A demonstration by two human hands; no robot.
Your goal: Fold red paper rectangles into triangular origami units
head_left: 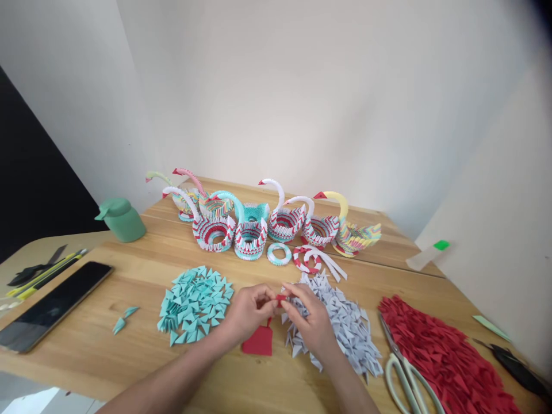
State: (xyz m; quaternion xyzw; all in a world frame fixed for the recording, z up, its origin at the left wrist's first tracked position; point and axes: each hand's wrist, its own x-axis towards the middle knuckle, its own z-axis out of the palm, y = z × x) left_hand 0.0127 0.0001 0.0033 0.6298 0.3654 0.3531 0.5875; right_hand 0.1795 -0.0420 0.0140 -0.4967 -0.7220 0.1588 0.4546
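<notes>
With both grips, left hand [250, 310] and right hand [308, 319], pinching the red piece [280, 298] at mid-worktop [129, 368], white pile [345, 328] at 3 o'clock, we should crease it firmly and keep edges aligned.

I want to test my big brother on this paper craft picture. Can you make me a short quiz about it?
1. True or false: the scissors lie between the white pile and the red pile.
2. What colour is the small piece pinched between the left hand and the right hand?
3. Which pile lies left of the hands? A) teal pile B) yellow pile C) black pile

Key:
1. True.
2. Red.
3. A. It lies on the wooden table, in front of the row of paper swans.
</notes>
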